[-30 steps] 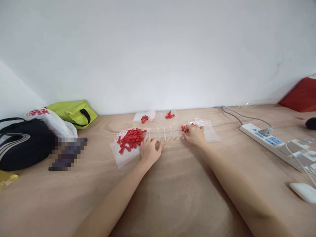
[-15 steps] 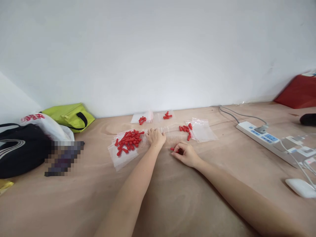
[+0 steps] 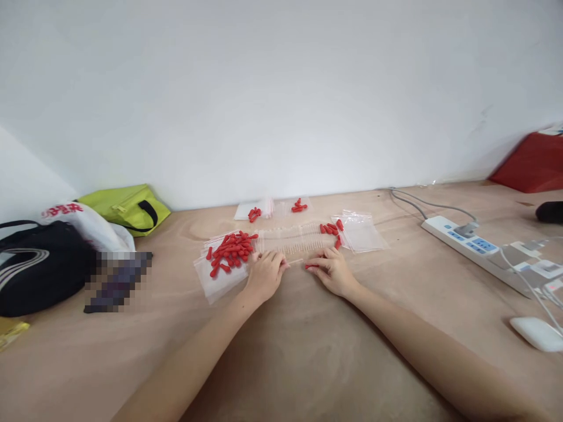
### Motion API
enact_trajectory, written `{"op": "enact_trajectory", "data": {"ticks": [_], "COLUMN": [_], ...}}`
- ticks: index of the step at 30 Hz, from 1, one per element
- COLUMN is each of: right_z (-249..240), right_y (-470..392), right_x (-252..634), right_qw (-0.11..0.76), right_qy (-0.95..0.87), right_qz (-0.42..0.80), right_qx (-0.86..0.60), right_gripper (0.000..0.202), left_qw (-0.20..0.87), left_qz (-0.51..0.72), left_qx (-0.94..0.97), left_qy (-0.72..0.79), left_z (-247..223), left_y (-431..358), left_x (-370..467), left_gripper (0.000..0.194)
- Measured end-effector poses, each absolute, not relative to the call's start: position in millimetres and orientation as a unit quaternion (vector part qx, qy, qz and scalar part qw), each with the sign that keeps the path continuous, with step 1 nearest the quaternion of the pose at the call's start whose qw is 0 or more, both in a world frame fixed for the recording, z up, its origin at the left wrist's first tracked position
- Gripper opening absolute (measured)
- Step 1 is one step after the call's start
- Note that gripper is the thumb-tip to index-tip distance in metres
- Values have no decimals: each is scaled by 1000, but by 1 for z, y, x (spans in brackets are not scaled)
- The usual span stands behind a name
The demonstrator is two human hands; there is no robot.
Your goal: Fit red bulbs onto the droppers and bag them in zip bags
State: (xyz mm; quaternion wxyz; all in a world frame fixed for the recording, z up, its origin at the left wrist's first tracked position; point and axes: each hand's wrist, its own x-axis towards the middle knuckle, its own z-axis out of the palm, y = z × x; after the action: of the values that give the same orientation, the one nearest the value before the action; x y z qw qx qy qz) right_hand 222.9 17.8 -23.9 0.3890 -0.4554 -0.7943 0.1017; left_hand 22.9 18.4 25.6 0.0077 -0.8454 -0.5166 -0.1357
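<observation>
Under your forearms runs the pale brown wooden tabletop (image 3: 303,363). Nearest to you lie a smooth white rounded case (image 3: 536,334) between 2 and 3 o'clock and a shiny yellow packet (image 3: 12,334) between 9 and 10. A dark item, blurred out (image 3: 116,284), sits at 10 o'clock.

Ahead at 12, your left hand (image 3: 265,274) pinches a thin clear tube (image 3: 294,262) between thumb and fingertips; it points to 3 o'clock. Your right hand (image 3: 333,272), toward 12:30, pinches a red rubbery bulb (image 3: 309,266) near the tube's free end; you cannot tell whether they touch.

Crowding your left hand at its 10 o'clock is a heap of red bulbs (image 3: 232,249) on clear zip bags (image 3: 215,287). Just beyond both hands, a row of clear thin tubes (image 3: 290,237) blocks the way forward. Off your right hand, a few red bulbs (image 3: 329,228) lie at 12 and more zip bags (image 3: 364,233) at 1.

Farther out, a white power strip with blue sockets (image 3: 460,237) stands between 1 and 2, well apart from your hand; a black striped bag (image 3: 53,264) is at 10, a lime-green bag (image 3: 118,202) at 11. Near the white wall (image 3: 281,99), at 12, lie two small clusters of red bulbs (image 3: 254,214).
</observation>
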Motion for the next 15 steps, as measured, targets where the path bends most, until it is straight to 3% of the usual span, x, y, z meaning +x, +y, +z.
{"op": "enact_trajectory", "data": {"ticks": [8,15], "right_z": [-20,-20], "right_y": [14,15], "right_x": [221,220], "right_qw": [301,302], "right_qy": [-820,-825], "right_qz": [48,51], "right_qx": [-484,-475], "right_gripper": [16,18], "left_qw": [-4,-55], "left_qz": [-160,-178], "left_qx": [-830,-807], "left_qy": [-534,-560], "left_z": [9,4], "left_y": [2,7], "left_x": [15,24], "left_gripper": [7,9]}}
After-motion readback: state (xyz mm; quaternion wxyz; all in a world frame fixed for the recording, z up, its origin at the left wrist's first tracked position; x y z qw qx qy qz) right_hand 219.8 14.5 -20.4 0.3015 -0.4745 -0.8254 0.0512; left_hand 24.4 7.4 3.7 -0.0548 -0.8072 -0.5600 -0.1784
